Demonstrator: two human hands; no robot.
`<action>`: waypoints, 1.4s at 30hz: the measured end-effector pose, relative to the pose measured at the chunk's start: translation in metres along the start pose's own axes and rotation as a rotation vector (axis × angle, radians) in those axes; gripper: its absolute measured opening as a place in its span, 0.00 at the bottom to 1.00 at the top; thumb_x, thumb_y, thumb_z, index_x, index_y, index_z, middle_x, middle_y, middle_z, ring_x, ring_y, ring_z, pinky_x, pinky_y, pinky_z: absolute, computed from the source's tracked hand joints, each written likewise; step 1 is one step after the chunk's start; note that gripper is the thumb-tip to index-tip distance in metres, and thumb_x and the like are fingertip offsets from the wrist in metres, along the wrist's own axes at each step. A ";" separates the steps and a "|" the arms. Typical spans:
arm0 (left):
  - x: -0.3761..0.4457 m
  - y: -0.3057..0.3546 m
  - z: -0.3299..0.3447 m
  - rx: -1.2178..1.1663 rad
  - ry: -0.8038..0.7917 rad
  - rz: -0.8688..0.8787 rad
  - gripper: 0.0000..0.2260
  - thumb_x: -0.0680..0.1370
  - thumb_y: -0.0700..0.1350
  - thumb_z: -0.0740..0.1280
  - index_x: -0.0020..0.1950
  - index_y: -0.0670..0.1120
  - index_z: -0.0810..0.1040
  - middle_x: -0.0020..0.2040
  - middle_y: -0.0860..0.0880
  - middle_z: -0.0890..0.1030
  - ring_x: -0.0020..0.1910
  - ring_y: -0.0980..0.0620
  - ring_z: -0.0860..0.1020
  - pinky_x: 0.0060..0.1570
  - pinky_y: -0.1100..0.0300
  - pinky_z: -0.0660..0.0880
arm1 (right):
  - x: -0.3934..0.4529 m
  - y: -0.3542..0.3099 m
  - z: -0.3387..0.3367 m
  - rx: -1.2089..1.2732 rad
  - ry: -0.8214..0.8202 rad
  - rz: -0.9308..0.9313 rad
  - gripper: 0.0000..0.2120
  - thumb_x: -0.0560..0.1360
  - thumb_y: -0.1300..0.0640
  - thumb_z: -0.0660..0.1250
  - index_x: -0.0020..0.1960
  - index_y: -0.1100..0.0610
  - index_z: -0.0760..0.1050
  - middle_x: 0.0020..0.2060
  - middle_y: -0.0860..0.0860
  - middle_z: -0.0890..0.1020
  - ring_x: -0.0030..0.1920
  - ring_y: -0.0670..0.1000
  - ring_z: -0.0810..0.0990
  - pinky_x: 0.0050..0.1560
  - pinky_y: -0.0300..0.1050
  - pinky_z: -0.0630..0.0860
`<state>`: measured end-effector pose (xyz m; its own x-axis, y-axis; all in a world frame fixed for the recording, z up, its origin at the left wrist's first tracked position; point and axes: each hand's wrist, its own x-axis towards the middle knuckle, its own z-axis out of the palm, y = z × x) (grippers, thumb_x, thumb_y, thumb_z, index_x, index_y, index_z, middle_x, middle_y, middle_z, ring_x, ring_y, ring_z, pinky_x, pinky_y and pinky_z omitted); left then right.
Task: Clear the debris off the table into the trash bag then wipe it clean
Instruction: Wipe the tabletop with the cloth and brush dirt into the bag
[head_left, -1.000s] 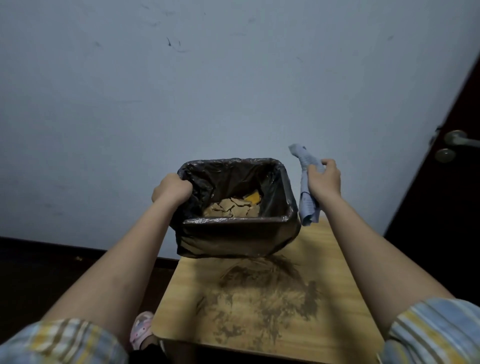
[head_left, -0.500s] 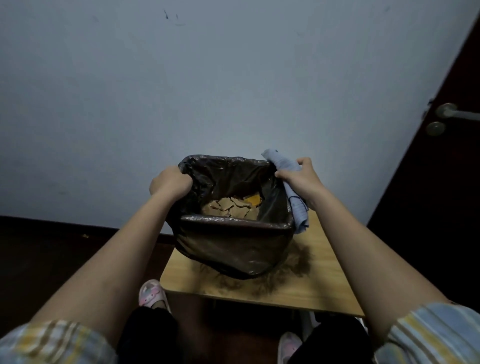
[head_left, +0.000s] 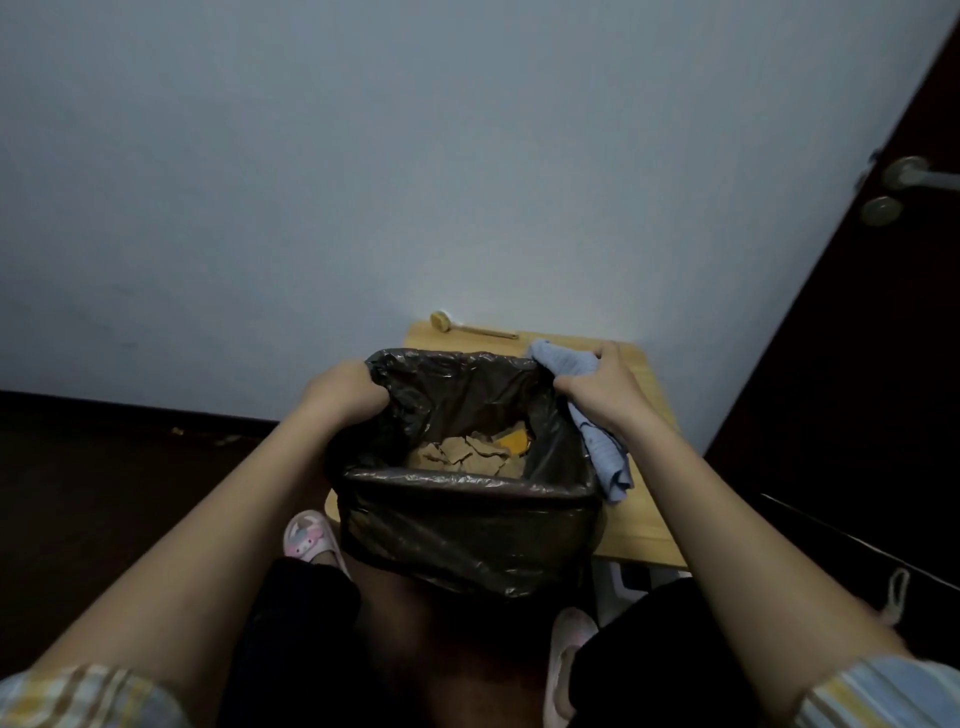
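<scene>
Pale wall behind a wooden bench (head_left: 641, 514), whose near edge a trash bag (head_left: 467, 530) of debris (head_left: 462, 454) overhangs, left hand (head_left: 340, 397) gripping its rim, right hand (head_left: 597, 397) clamping rim plus blue cloth (head_left: 602, 457); a slipped grip could spill it.

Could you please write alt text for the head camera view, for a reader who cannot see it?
A person holds a bin lined with a black trash bag by its rim, left hand on one side, right hand on the other with a blue cloth, in front of a wooden table. Brown debris lies inside.
</scene>
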<state>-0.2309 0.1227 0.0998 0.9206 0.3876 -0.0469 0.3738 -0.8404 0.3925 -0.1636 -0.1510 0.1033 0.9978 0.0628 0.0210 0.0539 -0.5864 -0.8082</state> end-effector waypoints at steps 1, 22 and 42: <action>-0.001 -0.003 0.005 -0.001 -0.007 0.002 0.09 0.76 0.42 0.61 0.53 0.39 0.76 0.56 0.37 0.79 0.54 0.39 0.77 0.50 0.54 0.72 | -0.003 0.004 0.002 -0.007 -0.001 0.008 0.28 0.71 0.54 0.69 0.67 0.57 0.61 0.54 0.53 0.72 0.52 0.54 0.74 0.48 0.48 0.72; -0.034 -0.055 0.077 -0.014 -0.170 -0.099 0.06 0.77 0.48 0.61 0.43 0.46 0.72 0.40 0.48 0.75 0.39 0.48 0.74 0.36 0.57 0.67 | -0.034 0.063 0.033 -0.354 -0.116 0.002 0.20 0.72 0.46 0.67 0.56 0.53 0.62 0.49 0.54 0.76 0.48 0.59 0.76 0.37 0.49 0.68; -0.058 -0.073 0.115 0.036 -0.260 -0.122 0.12 0.79 0.52 0.60 0.48 0.42 0.73 0.42 0.45 0.76 0.44 0.43 0.76 0.41 0.55 0.70 | -0.037 0.066 0.075 -0.449 -0.083 -0.177 0.15 0.75 0.49 0.65 0.55 0.53 0.62 0.36 0.48 0.71 0.32 0.49 0.69 0.28 0.43 0.59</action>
<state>-0.2989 0.1183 -0.0320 0.8647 0.3805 -0.3278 0.4833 -0.8080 0.3371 -0.2000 -0.1316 0.0053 0.9663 0.2467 0.0734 0.2522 -0.8503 -0.4620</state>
